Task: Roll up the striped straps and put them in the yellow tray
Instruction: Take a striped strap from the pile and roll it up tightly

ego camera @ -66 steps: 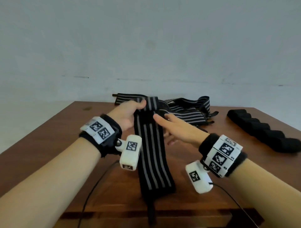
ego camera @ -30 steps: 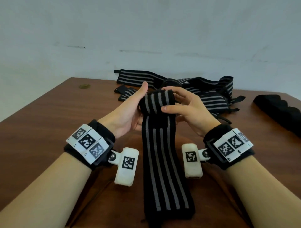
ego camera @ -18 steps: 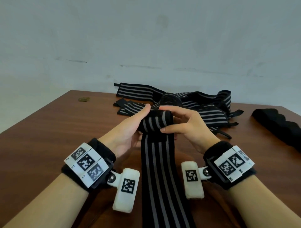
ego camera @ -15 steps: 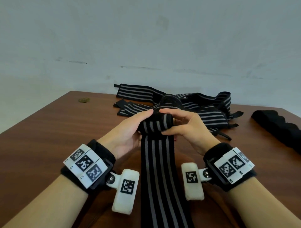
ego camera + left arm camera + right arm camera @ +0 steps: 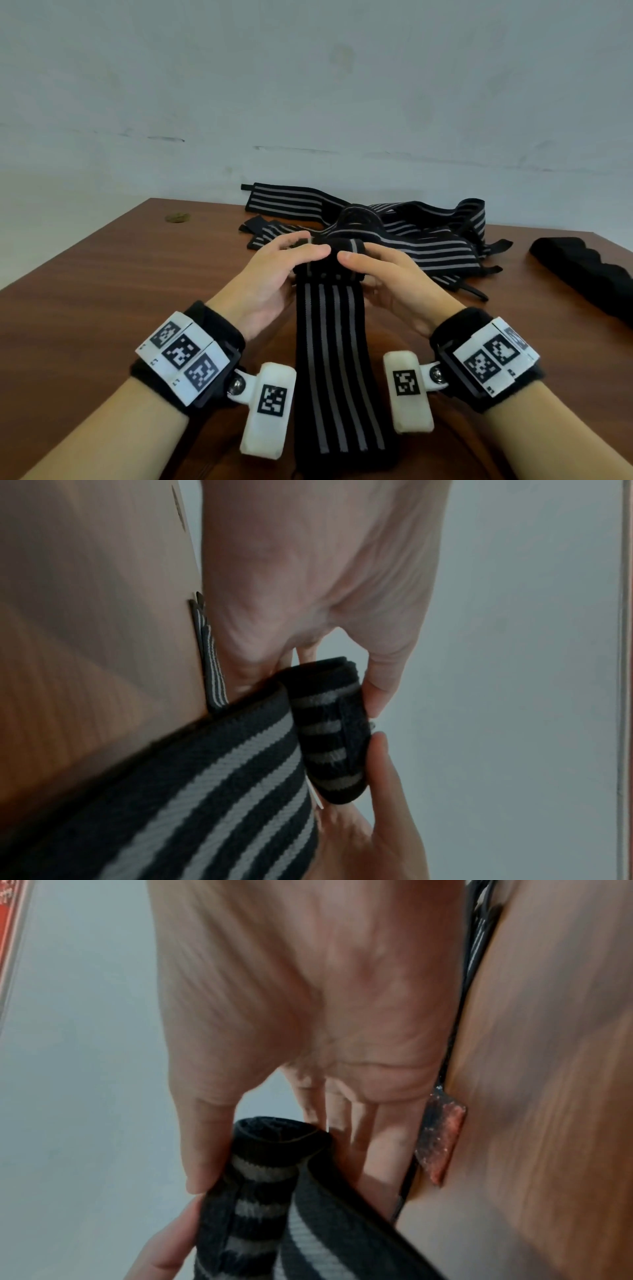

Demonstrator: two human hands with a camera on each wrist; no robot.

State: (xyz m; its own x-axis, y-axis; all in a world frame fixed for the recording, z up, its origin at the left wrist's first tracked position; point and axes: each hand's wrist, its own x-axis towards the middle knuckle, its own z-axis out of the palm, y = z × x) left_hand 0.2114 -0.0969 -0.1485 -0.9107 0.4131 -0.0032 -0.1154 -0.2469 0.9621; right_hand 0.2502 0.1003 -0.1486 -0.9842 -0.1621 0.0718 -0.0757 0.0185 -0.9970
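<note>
Resting strap roll (image 5: 330,255) between both grips

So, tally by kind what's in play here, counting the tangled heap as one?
Hands: 2, left hand and right hand
Striped strap being rolled: 1
Heap of striped straps: 1
Black ridged pad: 1
Total: 5

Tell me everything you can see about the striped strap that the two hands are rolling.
The striped strap is a woven, elastic-looking black band with four grey lengthwise stripes. Its far end is wound into a small tight roll, pinched between thumb and fingers of the left hand and the right hand. The unrolled part runs flat over the wooden table toward the person, reaching the table's near edge.
</note>
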